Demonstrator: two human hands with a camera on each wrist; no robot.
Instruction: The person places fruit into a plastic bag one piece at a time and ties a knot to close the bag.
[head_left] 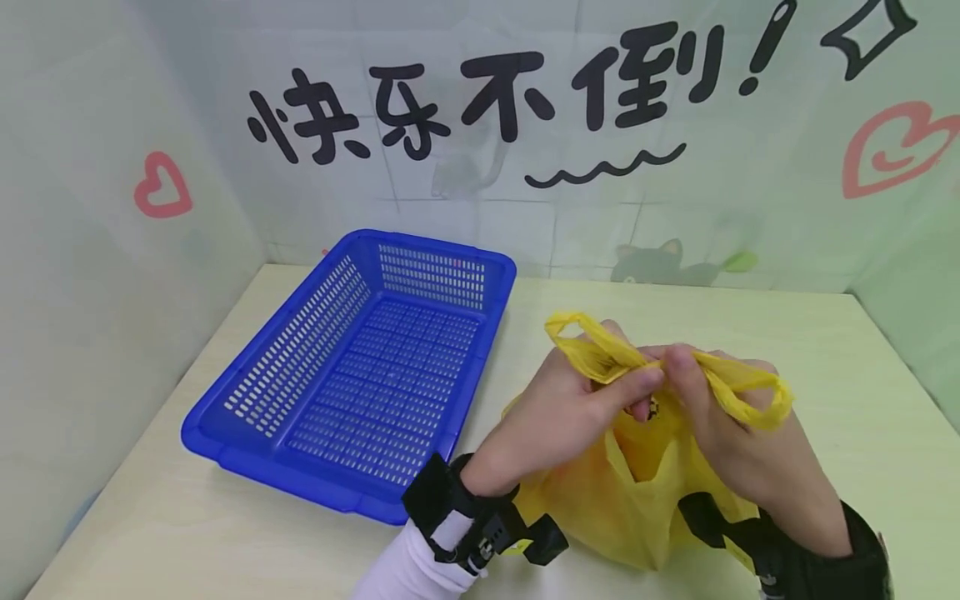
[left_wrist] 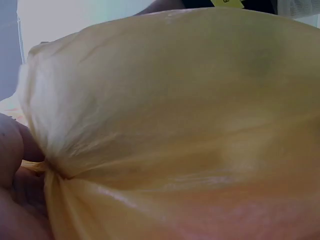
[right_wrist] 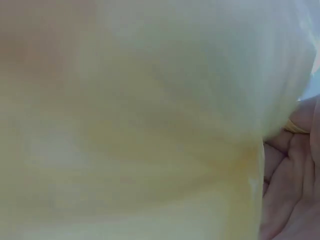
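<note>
A yellow plastic bag (head_left: 600, 508) sits on the table below both hands, with its two handle loops sticking out at the top. My left hand (head_left: 558, 417) pinches the left handle between thumb and fingers. The right handle is gripped by my right hand (head_left: 738, 425), and the two thumbs nearly meet over the bag's mouth. Something orange shows through the gap under the hands, mostly hidden by the plastic. In the left wrist view the stretched bag (left_wrist: 175, 125) fills most of the picture, gathered at the fingers. Blurred yellow plastic (right_wrist: 150, 125) covers the right wrist view.
A blue plastic basket (head_left: 198, 429) with slotted walls stands left of the bag on the pale wooden table (head_left: 847, 358). Behind it hangs a white printed backdrop (head_left: 517, 225) with black characters and pink hearts. Cloth walls close off both sides.
</note>
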